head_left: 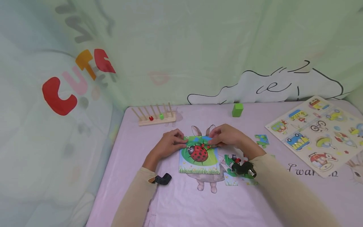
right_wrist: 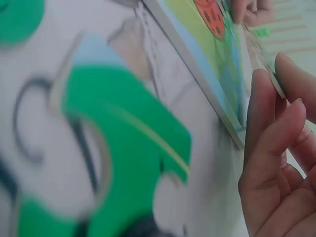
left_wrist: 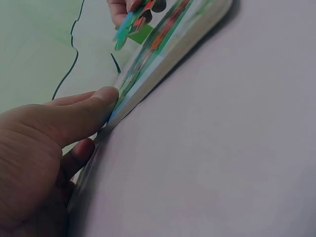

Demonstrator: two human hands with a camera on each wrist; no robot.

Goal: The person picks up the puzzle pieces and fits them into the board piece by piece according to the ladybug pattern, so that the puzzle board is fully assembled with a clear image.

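Observation:
A square ladybug puzzle board (head_left: 198,168) lies in front of me, printed with a red spotted ladybug on green. My left hand (head_left: 170,144) grips its upper left corner, and the left wrist view shows the thumb on the top face. Over the upper right part of the board, my right hand (head_left: 225,136) pinches a jigsaw piece (left_wrist: 129,24) between thumb and fingers. That piece is green with some red and black, held tilted above the board. In the right wrist view it appears edge-on.
Loose jigsaw pieces (head_left: 231,181) lie right of the board, partly under my right wrist, with another piece (head_left: 262,139) beyond. A wooden peg rack (head_left: 157,121) with beads stands at the back left. Behind are a green block (head_left: 237,110) and, at right, a vehicle puzzle board (head_left: 309,134).

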